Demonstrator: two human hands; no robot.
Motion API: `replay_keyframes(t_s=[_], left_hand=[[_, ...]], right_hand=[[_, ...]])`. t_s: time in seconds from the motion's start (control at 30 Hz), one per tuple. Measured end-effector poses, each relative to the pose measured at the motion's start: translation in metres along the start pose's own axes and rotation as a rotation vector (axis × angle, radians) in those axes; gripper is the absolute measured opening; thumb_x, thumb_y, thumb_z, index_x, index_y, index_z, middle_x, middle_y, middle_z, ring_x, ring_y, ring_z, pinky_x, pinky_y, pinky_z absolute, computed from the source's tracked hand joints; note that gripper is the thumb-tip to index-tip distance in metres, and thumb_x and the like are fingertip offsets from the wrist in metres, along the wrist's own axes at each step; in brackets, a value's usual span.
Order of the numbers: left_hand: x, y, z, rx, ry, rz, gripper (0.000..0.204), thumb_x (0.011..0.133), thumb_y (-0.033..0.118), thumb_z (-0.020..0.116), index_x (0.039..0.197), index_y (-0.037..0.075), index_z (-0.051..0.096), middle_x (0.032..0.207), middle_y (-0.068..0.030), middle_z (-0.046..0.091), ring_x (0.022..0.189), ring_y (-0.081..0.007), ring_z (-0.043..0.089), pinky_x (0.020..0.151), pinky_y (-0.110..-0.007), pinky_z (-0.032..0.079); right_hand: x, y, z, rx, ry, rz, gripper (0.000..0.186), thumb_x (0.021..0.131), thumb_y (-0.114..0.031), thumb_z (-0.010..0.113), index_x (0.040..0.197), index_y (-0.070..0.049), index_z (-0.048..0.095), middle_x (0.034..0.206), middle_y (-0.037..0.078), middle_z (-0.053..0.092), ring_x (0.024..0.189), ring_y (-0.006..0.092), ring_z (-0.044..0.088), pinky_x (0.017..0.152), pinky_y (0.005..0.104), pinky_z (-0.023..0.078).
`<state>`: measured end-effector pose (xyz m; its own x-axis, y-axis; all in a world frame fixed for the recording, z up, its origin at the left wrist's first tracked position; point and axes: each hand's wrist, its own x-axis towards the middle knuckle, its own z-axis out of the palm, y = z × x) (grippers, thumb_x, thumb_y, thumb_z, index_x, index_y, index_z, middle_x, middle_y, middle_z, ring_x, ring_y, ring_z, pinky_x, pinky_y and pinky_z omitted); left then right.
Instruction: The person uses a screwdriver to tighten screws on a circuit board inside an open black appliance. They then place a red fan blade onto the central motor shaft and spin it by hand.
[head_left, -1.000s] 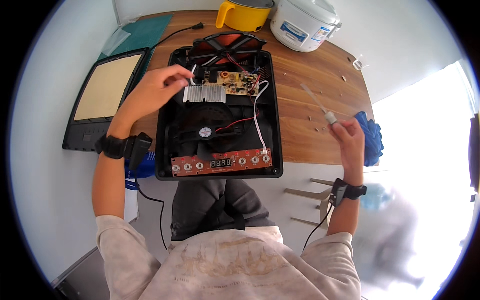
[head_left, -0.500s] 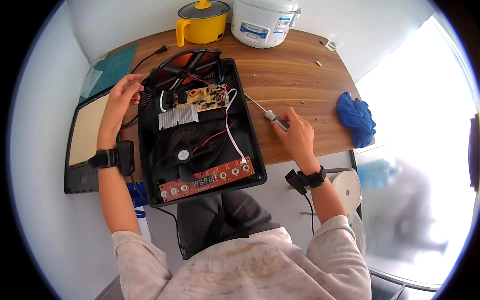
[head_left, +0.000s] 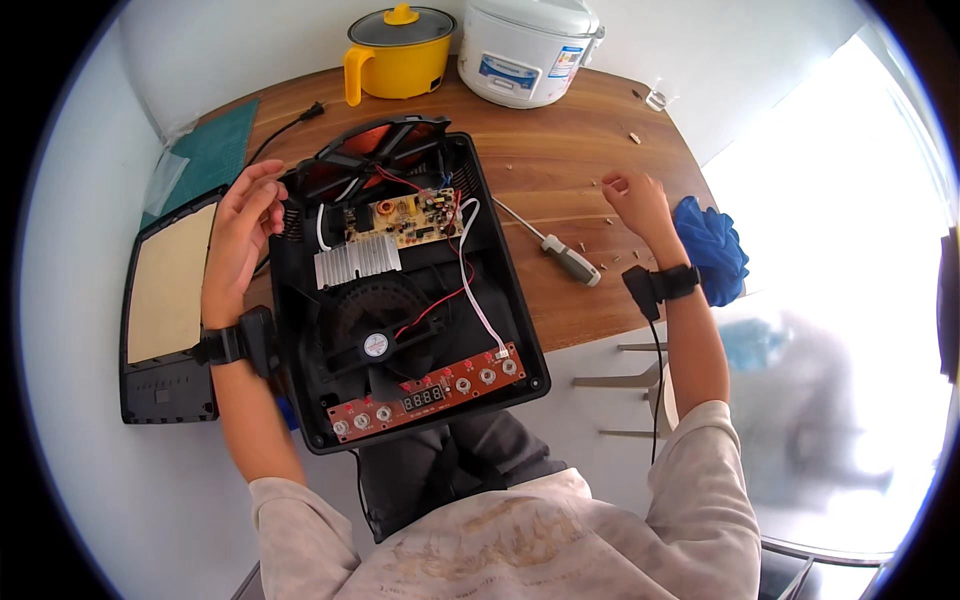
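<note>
An opened induction cooker [head_left: 530, 360] sits partly over the table's near edge, above my lap. Inside it are a circuit board [head_left: 415, 218] with a finned heat sink [head_left: 358, 262], a black fan [head_left: 372, 345] and a brown control board [head_left: 425, 392]. The coil [head_left: 365, 150] is tipped up at the far end. My left hand [head_left: 240, 235] hovers at the cooker's far left corner, fingers loosely bent and apart. On the wood to its right lies a screwdriver [head_left: 570, 260]. My right hand [head_left: 640, 205] is above the table near several small screws [head_left: 608, 221], fingertips closed together; what they hold is hidden.
The cooker's cover panel [head_left: 170, 290] lies at the left beside a green mat [head_left: 205, 150] and a power plug [head_left: 312, 112]. At the back stand a yellow pot [head_left: 405, 65] and a white rice cooker [head_left: 520, 65]. A blue cloth [head_left: 712, 250] rests on the right edge.
My right hand has let go of the screwdriver, which now lies on the table, and moved farther right and away from me. My left hand stays by the cooker's corner.
</note>
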<state>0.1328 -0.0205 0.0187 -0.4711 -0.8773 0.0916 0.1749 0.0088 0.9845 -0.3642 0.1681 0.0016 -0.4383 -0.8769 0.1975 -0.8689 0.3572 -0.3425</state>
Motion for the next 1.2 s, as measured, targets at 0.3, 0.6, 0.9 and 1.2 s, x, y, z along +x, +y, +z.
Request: replay_keyframes(t_s=[0.3,0.6,0.9,1.2], left_hand=[[-0.009,-0.014,-0.016,-0.069,-0.042,0.047,0.033,0.101,0.016,0.061,0.131,0.003,0.059,0.097,-0.0001,0.061,0.076,-0.0061,0.053,0.067,-0.022,0.043],[-0.025,-0.002,-0.008,-0.021,-0.074,0.047,0.032,0.099,0.017,0.062,0.129,0.006,0.060,0.095,0.0007,0.060,0.075,-0.0051,0.052,0.063,-0.021,0.042],[-0.030,0.004,0.008,0.068,-0.219,0.028,0.029,0.098,0.020,0.064,0.123,0.006,0.063,0.094,-0.0001,0.061,0.076,-0.0059,0.056,0.063,-0.021,0.047],[-0.040,0.010,0.023,0.109,-0.267,-0.066,0.019,0.090,0.011,0.071,0.107,0.004,0.069,0.099,-0.0049,0.070,0.082,-0.0111,0.066,0.061,-0.022,0.050]], right_hand=[[0.056,-0.073,0.040,0.143,-0.218,-0.346,0.024,0.088,-0.019,0.070,0.106,-0.006,0.077,0.093,0.016,0.076,0.090,0.0324,0.073,0.084,0.0423,0.057],[0.068,-0.091,0.071,0.032,-0.171,-0.369,0.014,0.084,-0.011,0.068,0.093,-0.002,0.075,0.090,0.016,0.074,0.089,0.0355,0.071,0.082,0.0451,0.056],[0.017,-0.158,0.001,0.269,-0.192,-0.343,0.016,0.081,-0.010,0.071,0.094,-0.002,0.065,0.084,0.015,0.071,0.076,0.0290,0.071,0.071,0.0379,0.056],[-0.046,-0.269,0.012,0.365,-0.076,-1.007,0.019,0.086,-0.003,0.072,0.102,-0.008,0.065,0.082,0.005,0.069,0.068,0.0231,0.067,0.061,0.0307,0.053]])
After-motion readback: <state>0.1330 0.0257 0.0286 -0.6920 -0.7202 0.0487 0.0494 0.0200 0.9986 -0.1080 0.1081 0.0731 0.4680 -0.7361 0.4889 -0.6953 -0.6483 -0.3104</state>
